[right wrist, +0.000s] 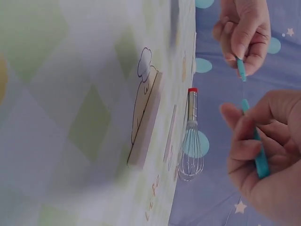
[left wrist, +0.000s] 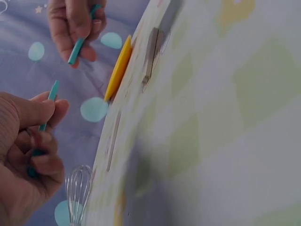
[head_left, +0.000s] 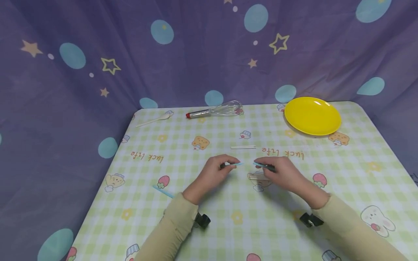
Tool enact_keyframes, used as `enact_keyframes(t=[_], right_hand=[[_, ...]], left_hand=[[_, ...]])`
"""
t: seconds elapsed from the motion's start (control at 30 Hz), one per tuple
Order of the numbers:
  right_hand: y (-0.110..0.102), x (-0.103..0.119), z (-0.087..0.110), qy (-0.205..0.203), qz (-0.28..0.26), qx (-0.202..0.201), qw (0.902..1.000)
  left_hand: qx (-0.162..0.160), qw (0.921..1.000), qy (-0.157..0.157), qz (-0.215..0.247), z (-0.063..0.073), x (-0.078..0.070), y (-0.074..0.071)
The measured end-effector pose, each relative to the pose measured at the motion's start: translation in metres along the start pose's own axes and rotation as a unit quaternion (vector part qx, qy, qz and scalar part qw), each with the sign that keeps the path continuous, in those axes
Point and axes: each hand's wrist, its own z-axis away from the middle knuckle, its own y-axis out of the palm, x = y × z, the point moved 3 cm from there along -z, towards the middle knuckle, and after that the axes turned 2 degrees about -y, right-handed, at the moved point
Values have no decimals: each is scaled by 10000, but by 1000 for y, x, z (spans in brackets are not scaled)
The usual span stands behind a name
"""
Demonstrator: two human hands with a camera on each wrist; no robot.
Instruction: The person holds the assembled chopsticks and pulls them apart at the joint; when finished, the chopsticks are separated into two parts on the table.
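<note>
My left hand (head_left: 217, 168) pinches a short teal stick (left wrist: 54, 89) between thumb and fingers, its tip pointing right. Facing it, my right hand (head_left: 282, 172) holds a similar teal stick (right wrist: 260, 157) whose tip points left. A small gap separates the two tips, and both hands are above the table. Curled fingers hide part of each stick. Below the right hand lies a short pale wooden piece (right wrist: 146, 125). Just beyond the hands is a pair of thin pale sticks (head_left: 243, 147), lying on the cloth.
A light blue stick (head_left: 163, 191) lies partly behind the left forearm. At the back are a wooden spoon (head_left: 155, 119), a whisk (head_left: 213, 110) with a red-ended handle, and a yellow plate (head_left: 312, 116). A checked cloth (head_left: 222, 235) covers the table; a purple curtain (head_left: 196, 65) hangs behind.
</note>
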Motion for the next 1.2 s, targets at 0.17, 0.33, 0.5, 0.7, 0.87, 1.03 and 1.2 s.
enact_keyframes(t=[0.17, 0.33, 0.5, 0.7, 0.87, 1.03, 1.2], right_hand=[[-2, -10, 3, 197, -93, 381, 9990], [-6, -17, 7, 302, -9, 296, 9991], [-7, -23, 8, 647, -8, 81, 9979], [-5, -34, 9, 1085, 119, -127, 9939], [-1, -45, 11, 1405, -357, -253, 9891], [3, -53, 13, 1749, -1228, -43, 9769], [0, -54, 15, 1785, -1711, 186, 9688]], left_hand=[[119, 9999, -104, -14, -8, 9, -3], [89, 9994, -319, 56, -17, 15, -4], [-92, 9983, -575, -35, -29, 19, -1], [-501, 9917, -1021, -601, -44, 26, 3], [-677, 9880, -1165, -760, -54, 32, 7], [-699, 9883, -1138, -735, -60, 35, 9], [-599, 9894, -1196, -559, -63, 38, 10]])
